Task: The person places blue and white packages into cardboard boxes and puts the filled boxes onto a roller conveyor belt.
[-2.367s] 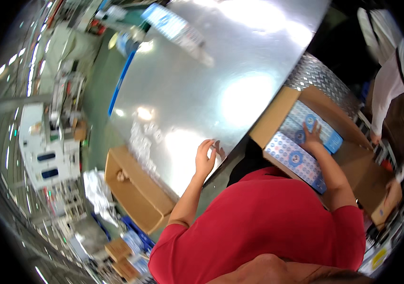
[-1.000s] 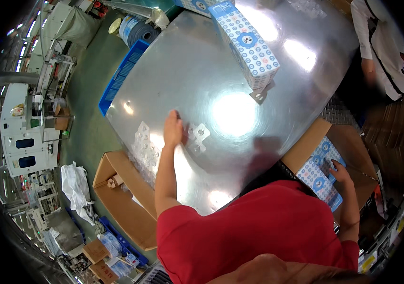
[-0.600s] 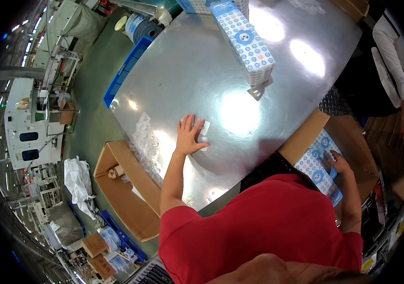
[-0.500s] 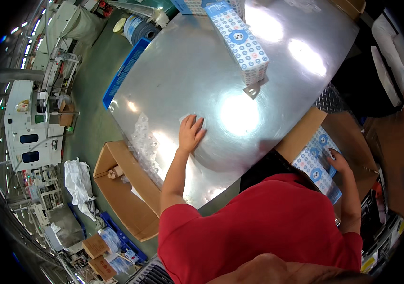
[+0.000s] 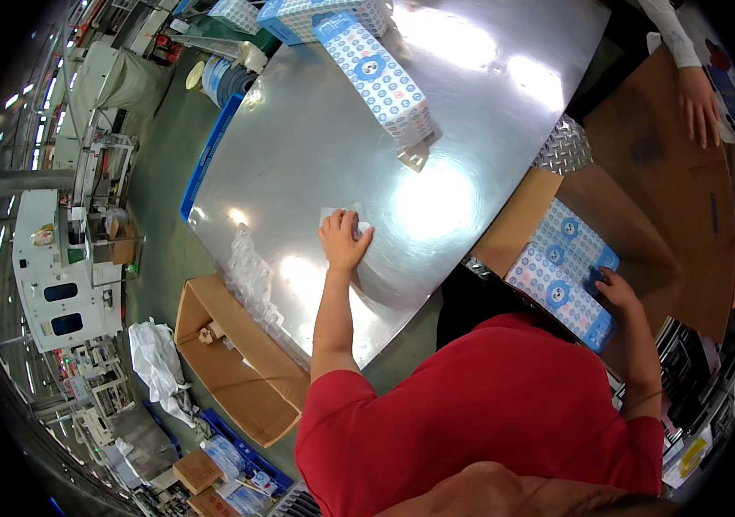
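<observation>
We judge we're mid-pack: left hand closed on a clear packet on the counter, right hand gripping the box; next, lift the packet across.

A person in a red top presses the left hand onto a small clear packet lying on a shiny metal surface, while the right hand rests on a blue-and-white patterned box sitting in an open cardboard carton. A longer patterned box lies farther across the surface.
</observation>
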The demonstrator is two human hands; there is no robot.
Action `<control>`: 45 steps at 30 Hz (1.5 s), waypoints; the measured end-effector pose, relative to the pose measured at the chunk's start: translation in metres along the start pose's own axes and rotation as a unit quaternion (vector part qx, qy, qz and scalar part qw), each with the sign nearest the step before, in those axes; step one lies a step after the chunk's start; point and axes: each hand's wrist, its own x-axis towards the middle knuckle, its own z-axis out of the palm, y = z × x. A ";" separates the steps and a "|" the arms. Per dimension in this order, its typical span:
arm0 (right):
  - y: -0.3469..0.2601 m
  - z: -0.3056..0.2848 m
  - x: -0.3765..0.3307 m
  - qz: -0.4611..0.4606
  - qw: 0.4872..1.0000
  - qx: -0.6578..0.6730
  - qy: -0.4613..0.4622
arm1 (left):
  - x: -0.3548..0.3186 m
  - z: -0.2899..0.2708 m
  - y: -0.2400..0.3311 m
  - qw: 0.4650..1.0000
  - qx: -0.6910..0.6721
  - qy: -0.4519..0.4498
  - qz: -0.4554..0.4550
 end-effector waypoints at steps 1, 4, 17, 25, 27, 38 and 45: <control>-0.004 0.000 0.000 -0.005 1.000 0.000 0.001 | 0.002 0.007 -0.008 0.999 -0.015 -0.038 -0.030; -0.025 -0.003 0.000 -0.013 1.000 -0.021 -0.020 | 0.011 0.019 -0.012 0.989 -0.043 -0.109 -0.093; -0.049 -0.006 -0.007 -0.014 0.997 -0.057 -0.043 | 0.042 -0.011 0.009 0.987 0.144 -0.010 0.068; -0.049 -0.009 -0.010 -0.034 0.998 -0.048 -0.039 | 0.026 0.021 -0.004 0.998 0.000 0.055 -0.028; -0.047 -0.007 -0.009 -0.050 0.996 -0.061 -0.035 | 0.021 0.023 -0.004 0.994 0.003 0.087 -0.058; -0.052 0.016 0.029 -0.090 0.991 -0.085 -0.056 | -0.004 0.015 0.040 0.993 -0.014 0.075 -0.088; -0.052 0.025 0.039 -0.071 0.988 -0.106 -0.092 | 0.000 0.042 0.074 0.911 -0.295 0.156 -0.243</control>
